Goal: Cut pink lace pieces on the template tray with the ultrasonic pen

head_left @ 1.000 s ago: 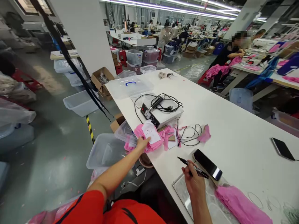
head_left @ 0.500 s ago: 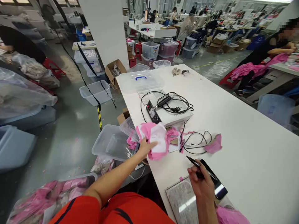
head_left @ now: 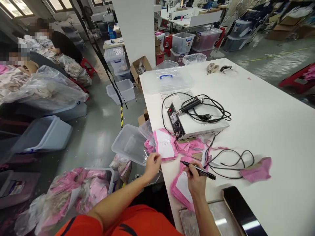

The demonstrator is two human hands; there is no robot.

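Marker (head_left: 209,174), gripped in the right hand (head_left: 197,183), pointed leftward over the nearer pink stack (head_left: 181,185) on the counter (head_left: 270,131); the left hand (head_left: 152,166), half open, apparently empty, lay just beside the farther pink stack (head_left: 165,149).

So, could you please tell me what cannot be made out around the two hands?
Head view, marks on the far white sheet: too small to read.
Head view, near white sheet: partly hidden by the right hand.
Head view, black pen: partly hidden by that hand.
Head view, phone: cut off by the bottom edge.
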